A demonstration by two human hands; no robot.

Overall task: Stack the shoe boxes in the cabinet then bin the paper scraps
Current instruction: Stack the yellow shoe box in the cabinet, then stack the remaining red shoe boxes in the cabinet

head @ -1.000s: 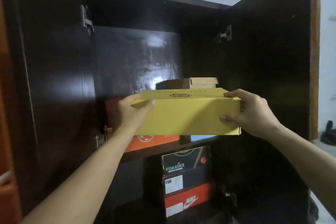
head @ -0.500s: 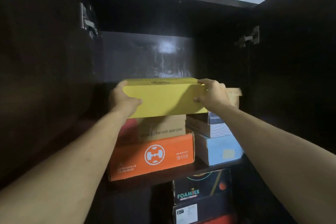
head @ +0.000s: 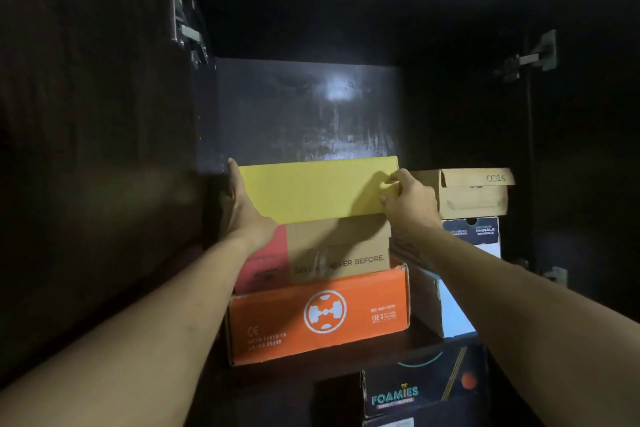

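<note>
My yellow box now rests on top of the brown box in the left stack on the cabinet shelf. Half a second ago it was a little nearer to me, with its lid face showing; now only its plain front side shows. My left hand lies flat against the box's left end, fingers straight and pointing up. My right hand grips the upper right corner, fingers curled over the edge; earlier it covered more of the front.

Writing that can be read:
- brown box: "…VER BEFORE", the first words blurred;
- orange box, under the brown one: a round white logo, "CE", "SNI" and small print too fine to read;
- tan box, top of the right stack, just beside the yellow box: "0025";
- dark box, under the tan one: "WALK", the rest blurred;
- white box, lower in the right stack: no writing legible;
- black box, on the shelf below: "FOAMIES".
</note>
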